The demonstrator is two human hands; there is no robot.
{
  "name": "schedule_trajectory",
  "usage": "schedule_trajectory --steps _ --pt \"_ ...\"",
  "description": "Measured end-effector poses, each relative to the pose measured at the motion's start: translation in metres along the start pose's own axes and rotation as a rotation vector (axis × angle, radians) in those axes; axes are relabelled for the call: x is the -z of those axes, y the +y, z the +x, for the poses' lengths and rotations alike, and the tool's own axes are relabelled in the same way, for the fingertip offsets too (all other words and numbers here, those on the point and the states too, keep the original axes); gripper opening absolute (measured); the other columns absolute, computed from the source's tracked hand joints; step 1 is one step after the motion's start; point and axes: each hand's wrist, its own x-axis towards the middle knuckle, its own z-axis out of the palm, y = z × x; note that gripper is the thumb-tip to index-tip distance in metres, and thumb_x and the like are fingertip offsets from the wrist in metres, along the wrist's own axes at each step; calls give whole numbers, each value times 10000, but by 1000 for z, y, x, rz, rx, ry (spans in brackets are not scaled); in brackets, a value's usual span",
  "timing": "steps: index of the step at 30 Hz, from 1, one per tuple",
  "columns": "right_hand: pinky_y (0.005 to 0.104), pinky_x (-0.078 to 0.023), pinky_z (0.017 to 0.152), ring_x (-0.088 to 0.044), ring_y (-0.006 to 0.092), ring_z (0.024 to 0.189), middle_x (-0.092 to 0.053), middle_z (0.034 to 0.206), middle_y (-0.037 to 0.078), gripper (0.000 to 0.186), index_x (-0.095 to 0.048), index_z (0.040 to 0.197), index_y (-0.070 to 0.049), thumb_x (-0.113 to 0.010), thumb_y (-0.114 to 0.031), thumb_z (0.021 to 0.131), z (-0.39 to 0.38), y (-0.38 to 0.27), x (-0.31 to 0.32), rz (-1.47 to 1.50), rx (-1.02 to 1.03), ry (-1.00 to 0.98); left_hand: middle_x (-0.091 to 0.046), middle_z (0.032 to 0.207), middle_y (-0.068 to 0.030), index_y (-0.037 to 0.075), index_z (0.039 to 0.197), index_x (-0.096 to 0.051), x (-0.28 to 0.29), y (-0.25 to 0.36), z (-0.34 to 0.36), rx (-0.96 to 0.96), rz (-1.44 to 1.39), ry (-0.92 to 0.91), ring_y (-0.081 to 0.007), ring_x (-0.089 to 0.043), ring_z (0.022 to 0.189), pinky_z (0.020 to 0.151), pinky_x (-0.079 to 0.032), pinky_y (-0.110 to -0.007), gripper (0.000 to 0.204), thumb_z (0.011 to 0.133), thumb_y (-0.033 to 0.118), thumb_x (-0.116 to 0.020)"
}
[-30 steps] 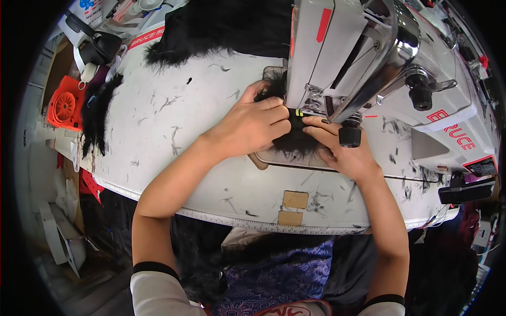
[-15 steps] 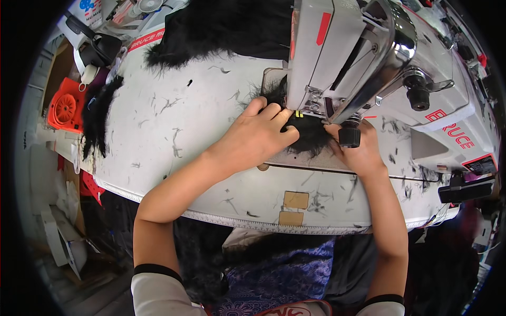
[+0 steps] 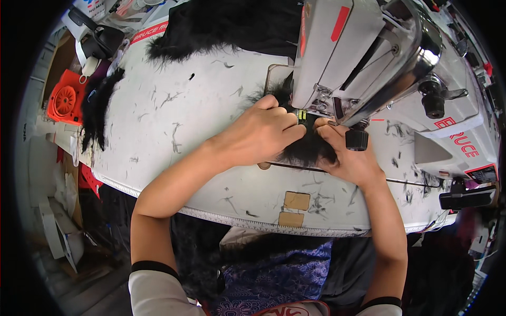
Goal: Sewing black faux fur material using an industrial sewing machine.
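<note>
A fluffy black feather-trimmed piece of fabric (image 3: 301,152) lies under the head of a white sewing machine (image 3: 329,58). My left hand (image 3: 261,131) grips its left side with curled fingers, close beside the presser foot (image 3: 302,116). On the other side, my right hand (image 3: 350,155) pinches the fabric's right edge just below the machine head. Its fingertips are partly lost in the black fluff. The needle is too small to make out.
Black fabric with a fluffy edge (image 3: 221,31) is spread at the back of the white table (image 3: 142,121). A fluffy black strip (image 3: 98,113) hangs at the left, by an orange fan-like part (image 3: 65,100). Loose black fibres litter the tabletop. A ruler tape (image 3: 237,224) lines the front edge.
My right hand has shifted left and slightly nearer, its fingers now closer to the presser foot. My left hand's fingers have curled in more tightly. The view has shifted slightly.
</note>
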Motion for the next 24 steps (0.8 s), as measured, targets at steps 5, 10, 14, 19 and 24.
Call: schedule_trajectory --steps 5,10,14,19,24 --pt "318 -468 695 -563 282 797 -579 961 83 347 -556 985 -48 -639 -42 648 6 5 -10 48 19 -49 -466 676 -7 92 785 -565 6 -7 1 93 -79 14 -155 -493 668 700 -349 -285 254 556 61 -672" --pt "339 -474 756 -578 311 838 -597 933 152 293 -558 1044 -50 -587 -38 753 9 4 4 65 -191 -218 -477 685 -2 105 738 -608 14 -20 -2 108 -84 -65 -166 -490 640 703 -342 -294 186 574 61 -685" --pt "353 -471 748 -581 318 846 -601 909 157 281 -553 1049 -44 -583 -44 769 11 5 2 51 -189 -202 -468 676 -4 103 766 -603 16 -26 -1 60 -91 -89 -166 -493 634 695 -336 -292 215 573 62 -689" --pt "367 -455 719 -569 310 849 -583 980 121 285 -553 989 -33 -588 -5 708 15 4 0 99 -97 -190 -515 765 8 102 814 -580 9 -29 -2 23 -190 -40 -156 -516 687 695 -332 -304 279 562 50 -688" --pt "336 -450 637 -550 258 727 -551 950 62 334 -570 952 -56 -585 25 628 9 -4 1 -57 64 -92 -558 841 24 109 832 -591 1 -32 -8 -25 -220 -17 -154 -519 722 721 -332 -296 302 552 17 -658"
